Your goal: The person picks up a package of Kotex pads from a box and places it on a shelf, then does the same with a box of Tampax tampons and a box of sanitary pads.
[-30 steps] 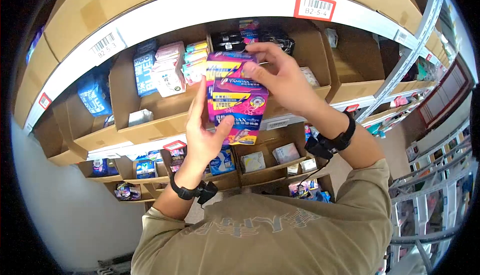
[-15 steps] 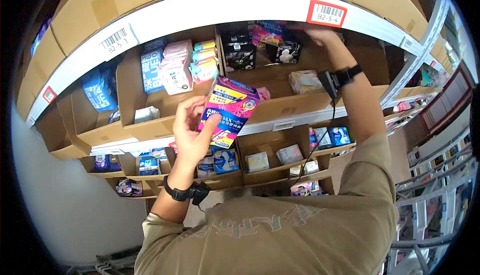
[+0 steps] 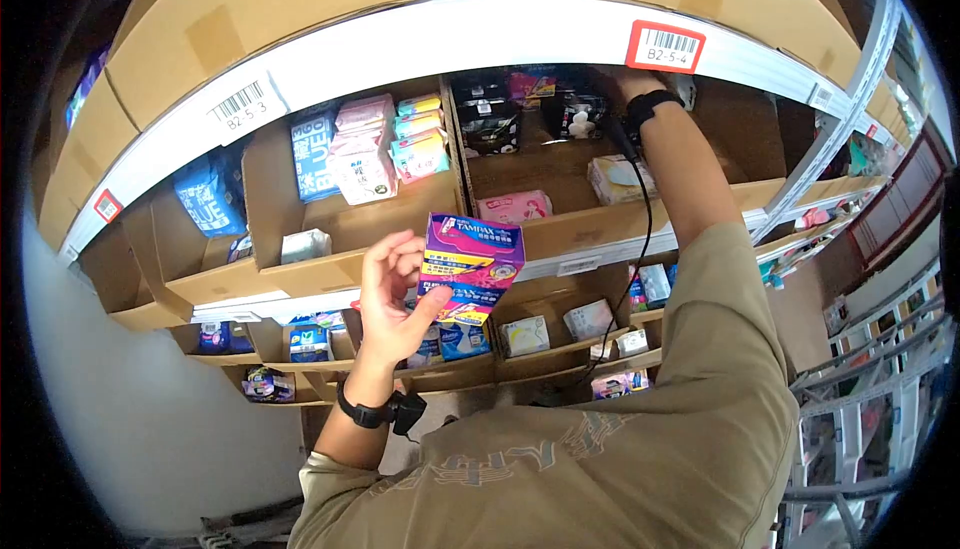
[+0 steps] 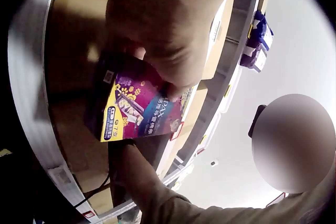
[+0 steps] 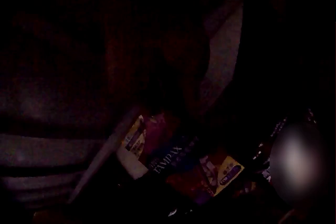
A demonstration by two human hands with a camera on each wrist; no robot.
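Observation:
My left hand [image 3: 392, 294] grips a purple and pink Tampax tampon box [image 3: 472, 259] in front of the shelf, thumb across its front. In the left wrist view the fingers curl over the same tampon box [image 4: 142, 103]. My right arm reaches deep into the cardboard bin below the B2-5-4 label, and the shelf edge hides most of that hand. The right wrist view is very dark; the right hand [image 5: 157, 61] is a dim shape above a Tampax box [image 5: 176, 158], and I cannot tell what its fingers hold. Another purple-pink box [image 3: 532, 84] lies at the back of the bin.
Black packs [image 3: 487, 114] fill the bin's left back; a pink pack [image 3: 515, 206] and a pale pack [image 3: 620, 179] lie at its front. The white shelf beam [image 3: 530, 24] crosses above the arm. A black cable [image 3: 640, 249] hangs from the right wrist.
Two tampon boxes were in front of me; the left hand now has one, lowered slightly. My right hand left them and moved up and back into the bin.

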